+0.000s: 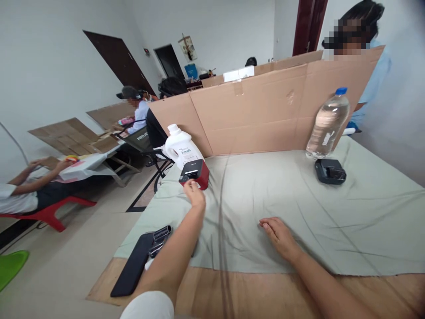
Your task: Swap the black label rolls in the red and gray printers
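Note:
My left hand [194, 193] reaches to the near side of a red and black box-shaped device [202, 174], which has a light strip on its black top. The fingers are drawn together in a pinch at its front edge; whether something is between them is hidden. Right behind the device leans a white plastic jug [183, 146] with a handle and cap. My right hand [279, 236] rests over the green-grey cloth [255, 190], fingers loosely curled together, with nothing visible in them.
A clear bottle with a blue cap [328, 124] and a small black device [330, 172] stand at the right. A cardboard screen [255, 115] borders the back. Beside my left forearm lie a dark flat case [133, 268] and black shiny cylinders [161, 233]. Other people sit beyond.

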`<act>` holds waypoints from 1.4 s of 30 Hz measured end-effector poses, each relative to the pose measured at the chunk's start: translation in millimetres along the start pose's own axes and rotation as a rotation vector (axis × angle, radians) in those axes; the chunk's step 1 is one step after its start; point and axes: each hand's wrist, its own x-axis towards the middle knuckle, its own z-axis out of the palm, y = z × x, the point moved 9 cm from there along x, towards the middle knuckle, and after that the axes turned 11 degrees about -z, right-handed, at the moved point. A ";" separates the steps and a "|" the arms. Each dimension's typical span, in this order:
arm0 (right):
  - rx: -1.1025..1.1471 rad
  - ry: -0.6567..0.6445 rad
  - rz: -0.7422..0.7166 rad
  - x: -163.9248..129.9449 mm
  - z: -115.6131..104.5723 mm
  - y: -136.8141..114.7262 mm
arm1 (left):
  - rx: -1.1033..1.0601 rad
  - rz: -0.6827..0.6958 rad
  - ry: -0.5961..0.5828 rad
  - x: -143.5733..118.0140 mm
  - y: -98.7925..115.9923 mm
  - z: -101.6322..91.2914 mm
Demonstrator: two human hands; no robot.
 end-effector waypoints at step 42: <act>-0.613 0.166 -0.224 37.5 -43.8 -40.7 | -0.224 -0.425 -1.089 -200.1 -88.4 94.7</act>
